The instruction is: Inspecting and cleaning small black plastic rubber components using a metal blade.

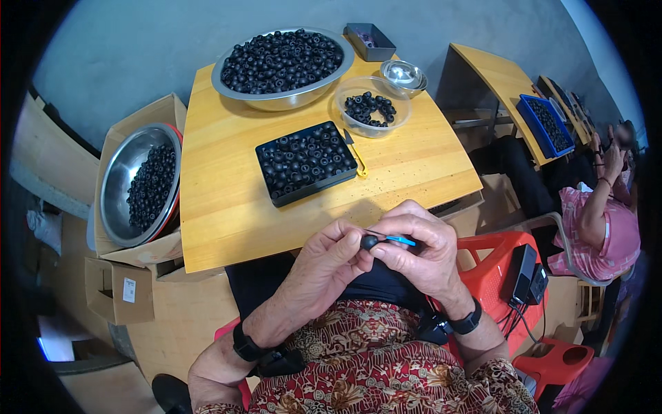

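Note:
Above my lap, just off the table's near edge, my two hands meet. My left hand [328,259] pinches a small round black rubber-looking piece [369,242] between thumb and fingers. In my right hand [422,247] is a small knife with a blue handle [400,240]; its thin dark blade lies against the black piece. Fingers partly hide both things. Beyond the hands, a black rectangular tray [314,188] holds many similar black pieces, some with ring-shaped openings. A yellow-handled knife [358,157] lies at the tray's right side.
On the wooden table [221,207] stand a large metal bowl [289,99] heaped with black pieces, a clear plastic bowl [372,131], small metal bowls [405,76] and a grey box [370,43]. A metal basin [117,186] rests in a cardboard box at left. Red stool [489,269] and seated person [596,234] at right.

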Available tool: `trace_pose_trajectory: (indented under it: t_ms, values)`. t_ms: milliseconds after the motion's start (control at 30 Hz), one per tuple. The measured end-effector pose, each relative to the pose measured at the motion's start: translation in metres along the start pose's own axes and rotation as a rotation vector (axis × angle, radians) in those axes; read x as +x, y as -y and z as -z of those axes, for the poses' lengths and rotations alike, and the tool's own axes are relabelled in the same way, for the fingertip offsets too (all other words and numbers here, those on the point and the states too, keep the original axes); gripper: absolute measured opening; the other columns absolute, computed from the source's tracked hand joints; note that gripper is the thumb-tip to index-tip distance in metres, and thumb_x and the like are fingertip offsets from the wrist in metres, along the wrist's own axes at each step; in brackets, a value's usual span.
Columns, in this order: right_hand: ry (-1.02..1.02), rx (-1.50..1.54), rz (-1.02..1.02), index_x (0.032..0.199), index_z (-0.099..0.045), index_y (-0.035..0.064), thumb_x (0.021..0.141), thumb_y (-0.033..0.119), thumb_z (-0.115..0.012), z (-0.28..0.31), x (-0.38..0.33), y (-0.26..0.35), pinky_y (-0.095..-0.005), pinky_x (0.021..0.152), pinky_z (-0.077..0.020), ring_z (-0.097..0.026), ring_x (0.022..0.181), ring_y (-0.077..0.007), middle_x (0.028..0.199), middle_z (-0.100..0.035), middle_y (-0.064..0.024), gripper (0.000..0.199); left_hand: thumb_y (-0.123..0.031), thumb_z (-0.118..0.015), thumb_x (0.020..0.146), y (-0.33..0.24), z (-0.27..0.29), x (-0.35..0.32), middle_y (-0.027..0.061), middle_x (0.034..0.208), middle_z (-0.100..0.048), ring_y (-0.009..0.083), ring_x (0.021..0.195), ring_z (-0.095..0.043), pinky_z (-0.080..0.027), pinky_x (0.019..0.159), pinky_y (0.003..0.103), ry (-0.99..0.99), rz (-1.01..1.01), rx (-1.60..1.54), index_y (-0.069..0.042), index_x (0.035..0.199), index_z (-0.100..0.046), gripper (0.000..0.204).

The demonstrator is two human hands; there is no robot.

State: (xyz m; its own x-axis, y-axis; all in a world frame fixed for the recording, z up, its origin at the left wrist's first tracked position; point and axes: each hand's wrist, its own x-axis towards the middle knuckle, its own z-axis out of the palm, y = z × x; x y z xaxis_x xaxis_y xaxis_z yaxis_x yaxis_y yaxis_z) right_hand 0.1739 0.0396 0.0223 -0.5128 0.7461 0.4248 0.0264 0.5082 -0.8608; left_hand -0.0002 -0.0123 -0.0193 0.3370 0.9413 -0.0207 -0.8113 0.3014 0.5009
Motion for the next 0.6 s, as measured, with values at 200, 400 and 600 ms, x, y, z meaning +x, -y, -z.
trace_pose_trajectory:
  t_ms: [200, 400, 600]
  values:
    - [-0.096, -0.157, 0.038, 0.1, -0.068, 0.0006, 0.079, 0.006, -0.073, -0.004, 0.0, 0.006, -0.0274, 0.067, -0.0492, -0.062, 0.076, -0.0171, 0.087, -0.064, -0.0097, 0.022, -0.008, -0.062, 0.091, -0.003, -0.017, 0.0, 0.0052, 0.099, -0.064, 0.0112, 0.089, -0.061, -0.049, 0.083, 0.024, -0.121, -0.216, 0.29, -0.003, 0.104, -0.059, 0.015]
    - [-0.115, -0.221, 0.067, 0.103, -0.067, -0.0004, 0.081, 0.005, -0.07, -0.011, -0.003, 0.007, -0.0278, 0.065, -0.0506, -0.064, 0.075, -0.0181, 0.087, -0.065, -0.0107, 0.023, -0.002, -0.064, 0.088, -0.004, -0.014, -0.002, 0.0068, 0.097, -0.065, 0.0118, 0.089, -0.062, -0.05, 0.085, 0.026, -0.173, -0.195, 0.208, -0.001, 0.104, -0.058, 0.017]
    - [-0.077, -0.248, 0.08, 0.108, -0.065, -0.0021, 0.084, 0.004, -0.066, -0.011, -0.004, 0.011, -0.0292, 0.065, -0.0517, -0.065, 0.077, -0.0196, 0.089, -0.064, -0.0122, 0.025, -0.005, -0.062, 0.089, -0.002, -0.015, -0.003, 0.0072, 0.095, -0.065, 0.0129, 0.088, -0.063, -0.05, 0.083, 0.026, -0.158, -0.258, 0.315, -0.001, 0.105, -0.058, 0.016]
